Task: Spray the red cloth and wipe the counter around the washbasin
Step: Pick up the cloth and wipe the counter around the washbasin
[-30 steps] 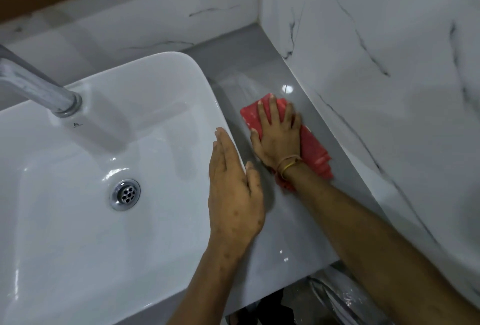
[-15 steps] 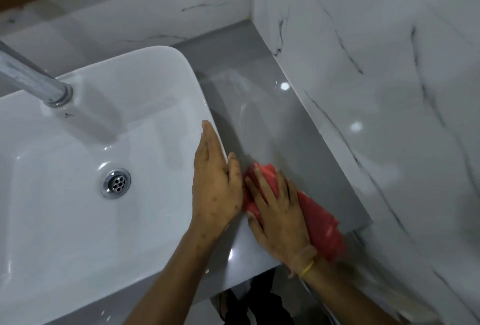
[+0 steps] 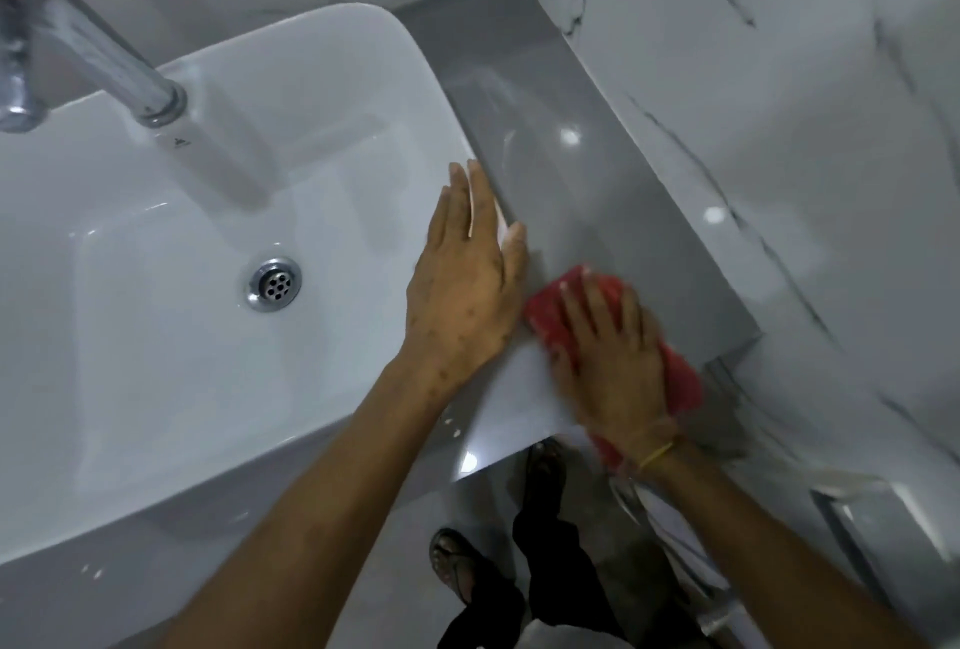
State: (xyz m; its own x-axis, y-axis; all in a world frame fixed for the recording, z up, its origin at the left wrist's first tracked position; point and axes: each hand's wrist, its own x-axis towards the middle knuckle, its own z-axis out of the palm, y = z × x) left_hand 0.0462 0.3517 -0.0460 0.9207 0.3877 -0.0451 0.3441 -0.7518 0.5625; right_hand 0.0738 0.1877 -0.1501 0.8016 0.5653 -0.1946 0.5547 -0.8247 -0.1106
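One red cloth (image 3: 550, 318), seemingly folded, blurred.

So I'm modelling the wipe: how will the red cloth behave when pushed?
The cloth looks folded and limp, so it probably bunches unless the right hand presses flat. The glossy counter likely lets it slide easily.

walls: white marble tiles (image 3: 779, 77) with dark veins enclosing the corner | light: ceiling spots glinting off glossy surfaces | floor: grey floor (image 3: 597, 570) lying in shadow below
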